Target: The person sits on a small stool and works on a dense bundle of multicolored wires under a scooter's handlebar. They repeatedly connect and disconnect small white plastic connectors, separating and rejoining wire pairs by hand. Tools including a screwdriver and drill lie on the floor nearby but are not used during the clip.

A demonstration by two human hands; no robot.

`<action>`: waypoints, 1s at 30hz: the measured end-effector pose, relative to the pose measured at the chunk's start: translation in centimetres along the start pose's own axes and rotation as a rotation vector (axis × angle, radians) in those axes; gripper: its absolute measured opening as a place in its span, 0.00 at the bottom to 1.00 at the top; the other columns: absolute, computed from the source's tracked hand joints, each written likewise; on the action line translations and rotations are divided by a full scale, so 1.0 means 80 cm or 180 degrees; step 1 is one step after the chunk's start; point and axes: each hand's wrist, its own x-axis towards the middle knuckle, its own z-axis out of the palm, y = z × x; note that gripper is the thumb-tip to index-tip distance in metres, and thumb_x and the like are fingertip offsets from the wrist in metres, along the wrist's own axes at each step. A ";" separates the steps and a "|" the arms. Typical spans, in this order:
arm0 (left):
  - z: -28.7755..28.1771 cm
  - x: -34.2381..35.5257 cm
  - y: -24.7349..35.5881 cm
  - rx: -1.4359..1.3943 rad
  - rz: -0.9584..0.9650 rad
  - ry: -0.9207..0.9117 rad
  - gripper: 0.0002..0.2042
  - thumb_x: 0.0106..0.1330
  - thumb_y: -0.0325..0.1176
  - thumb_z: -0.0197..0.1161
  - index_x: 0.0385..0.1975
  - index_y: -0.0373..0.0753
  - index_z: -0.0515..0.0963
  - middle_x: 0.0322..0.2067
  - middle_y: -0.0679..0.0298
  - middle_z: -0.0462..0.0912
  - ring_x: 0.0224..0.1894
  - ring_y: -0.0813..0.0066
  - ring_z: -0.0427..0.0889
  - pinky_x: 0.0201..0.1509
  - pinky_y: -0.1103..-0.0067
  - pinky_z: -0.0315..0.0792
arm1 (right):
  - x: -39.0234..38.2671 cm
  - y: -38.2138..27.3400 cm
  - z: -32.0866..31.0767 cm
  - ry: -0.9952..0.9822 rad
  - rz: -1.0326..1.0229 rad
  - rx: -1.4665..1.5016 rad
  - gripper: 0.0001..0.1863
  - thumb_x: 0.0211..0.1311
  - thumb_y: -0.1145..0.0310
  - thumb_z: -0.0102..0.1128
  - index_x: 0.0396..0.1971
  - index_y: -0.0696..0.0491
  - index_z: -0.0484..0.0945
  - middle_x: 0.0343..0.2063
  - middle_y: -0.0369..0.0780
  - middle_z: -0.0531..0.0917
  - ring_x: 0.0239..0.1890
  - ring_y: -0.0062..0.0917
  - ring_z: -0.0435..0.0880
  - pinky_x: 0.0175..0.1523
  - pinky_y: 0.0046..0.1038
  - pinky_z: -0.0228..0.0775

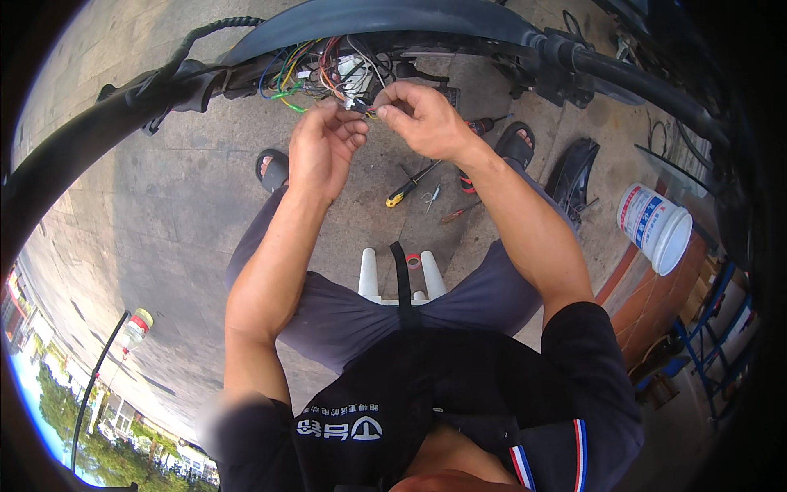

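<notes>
Head view: left hand [324, 148], right hand [426, 121], fingers pinched on connector [358, 104] (partly hidden).

From my end I see an outdoor repair spot: paved ground [188, 205], trees [51, 410] beyond, a loose screwdriver [400, 195], exposed wires [288, 72].

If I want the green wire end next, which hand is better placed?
Probably the left hand: the green wire end shows just beside it, while the right hand is across the small connector. Both hands seem busy there.
</notes>
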 end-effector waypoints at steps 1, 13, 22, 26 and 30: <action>0.001 -0.001 -0.001 0.0026 0.0029 -0.0004 0.08 0.66 0.34 0.51 0.35 0.36 0.72 0.28 0.58 0.79 0.31 0.67 0.80 0.34 0.75 0.73 | 0.000 0.000 0.000 -0.0007 0.0031 0.0003 0.07 0.61 0.72 0.55 0.36 0.59 0.76 0.23 0.30 0.73 0.24 0.10 0.67 0.28 0.17 0.61; -0.008 0.010 0.014 -0.0125 -0.0391 0.0065 0.09 0.67 0.33 0.51 0.33 0.34 0.74 0.28 0.60 0.79 0.30 0.69 0.79 0.34 0.76 0.75 | -0.001 0.002 0.001 -0.0043 -0.0068 -0.0446 0.09 0.60 0.70 0.55 0.36 0.60 0.76 0.24 0.33 0.76 0.26 0.12 0.70 0.30 0.20 0.65; -0.007 0.004 0.009 0.0051 -0.0401 0.0074 0.05 0.64 0.27 0.53 0.34 0.34 0.73 0.28 0.60 0.79 0.30 0.69 0.79 0.34 0.77 0.75 | -0.002 0.006 -0.007 0.0022 -0.0215 -0.0548 0.06 0.57 0.72 0.54 0.33 0.59 0.74 0.23 0.33 0.75 0.25 0.13 0.71 0.30 0.20 0.65; -0.003 -0.001 0.006 0.0317 -0.0247 -0.0065 0.02 0.63 0.24 0.54 0.33 0.35 0.72 0.28 0.60 0.79 0.29 0.71 0.80 0.33 0.78 0.75 | -0.002 0.010 -0.014 0.0030 -0.0237 -0.0613 0.06 0.55 0.73 0.55 0.31 0.59 0.73 0.22 0.32 0.75 0.25 0.13 0.71 0.30 0.20 0.66; -0.003 -0.002 0.005 0.0277 -0.0185 -0.0047 0.01 0.62 0.23 0.54 0.31 0.36 0.71 0.28 0.61 0.79 0.30 0.72 0.80 0.33 0.78 0.75 | -0.003 0.013 -0.015 0.0003 -0.0254 -0.0663 0.06 0.54 0.73 0.55 0.30 0.59 0.74 0.22 0.32 0.75 0.25 0.13 0.72 0.30 0.20 0.66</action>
